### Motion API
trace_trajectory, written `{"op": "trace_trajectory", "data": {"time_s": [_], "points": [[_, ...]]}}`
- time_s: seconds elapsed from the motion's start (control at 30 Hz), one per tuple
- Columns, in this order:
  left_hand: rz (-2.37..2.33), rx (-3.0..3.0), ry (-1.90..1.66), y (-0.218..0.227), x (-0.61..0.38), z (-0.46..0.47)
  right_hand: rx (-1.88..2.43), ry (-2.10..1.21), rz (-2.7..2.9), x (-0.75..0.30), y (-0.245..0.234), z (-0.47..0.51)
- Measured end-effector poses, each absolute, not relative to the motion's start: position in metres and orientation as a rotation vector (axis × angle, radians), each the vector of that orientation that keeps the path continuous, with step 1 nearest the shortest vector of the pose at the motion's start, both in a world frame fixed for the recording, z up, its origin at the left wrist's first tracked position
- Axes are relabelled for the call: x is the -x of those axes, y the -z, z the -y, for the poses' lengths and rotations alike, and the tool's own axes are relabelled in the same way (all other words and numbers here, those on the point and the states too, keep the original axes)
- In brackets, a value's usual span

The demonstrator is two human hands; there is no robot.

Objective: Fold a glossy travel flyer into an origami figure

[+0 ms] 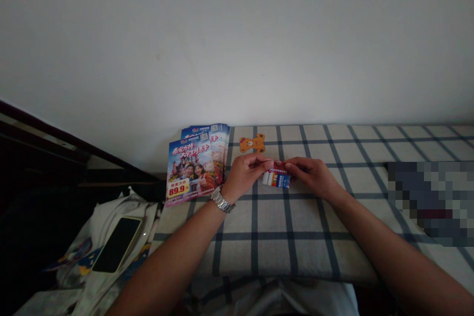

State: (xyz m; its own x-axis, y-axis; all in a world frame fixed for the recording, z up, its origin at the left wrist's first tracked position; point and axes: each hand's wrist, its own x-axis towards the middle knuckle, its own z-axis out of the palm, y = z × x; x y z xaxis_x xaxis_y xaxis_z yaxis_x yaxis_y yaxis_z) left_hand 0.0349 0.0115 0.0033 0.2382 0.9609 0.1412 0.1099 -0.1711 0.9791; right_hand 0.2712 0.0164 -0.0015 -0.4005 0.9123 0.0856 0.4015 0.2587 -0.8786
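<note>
Between my two hands is a small piece of folded printed paper [277, 179], with blue, white and reddish patches. My left hand [246, 170], with a metal watch [222, 200] on its wrist, pinches the paper's left upper edge. At the right upper edge, the fingers of my right hand [311, 173] are closed on the same paper. The fingertips partly hide its top. Left of my hands lies a stack of printed flyers [192, 168], loosely fanned, with the front one marked 89.9.
A checked cloth [296, 237] covers the table against a white wall [259, 49]. A cartoon bear figure [252, 143] lies beyond my hands. At the lower left, a phone [117, 245] rests on crumpled fabric [92, 227]. A pixelated dark item [433, 202] is at the right.
</note>
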Motion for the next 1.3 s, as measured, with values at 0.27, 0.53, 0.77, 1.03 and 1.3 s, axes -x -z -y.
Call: {"op": "trace_trajectory", "data": {"time_s": [0.27,0.53,0.77,1.03,1.3], "points": [[-1.109,-1.593,-1.057,-0.0052,-0.0348,-0.0118,1.199,-1.091,1.916,-0.2707,0.0004,-0.0165],[-1.151,-1.733,-1.033,-0.0017,-0.0329,-0.0126,1.21,-1.048,1.966,-0.2722,0.0025,-0.0175],[-1.164,-1.808,-1.001,0.0005,-0.0328,-0.0106,1.213,-0.952,2.061,-0.2705,0.0025,-0.017],[-1.07,-1.936,-0.903,-0.0059,-0.0372,-0.0047,1.187,-0.974,2.091,-0.2688,0.0007,-0.0144],[-1.067,-1.812,-0.961,-0.0005,-0.0347,-0.009,1.161,-1.138,1.881,-0.2669,0.0039,-0.0164]]}}
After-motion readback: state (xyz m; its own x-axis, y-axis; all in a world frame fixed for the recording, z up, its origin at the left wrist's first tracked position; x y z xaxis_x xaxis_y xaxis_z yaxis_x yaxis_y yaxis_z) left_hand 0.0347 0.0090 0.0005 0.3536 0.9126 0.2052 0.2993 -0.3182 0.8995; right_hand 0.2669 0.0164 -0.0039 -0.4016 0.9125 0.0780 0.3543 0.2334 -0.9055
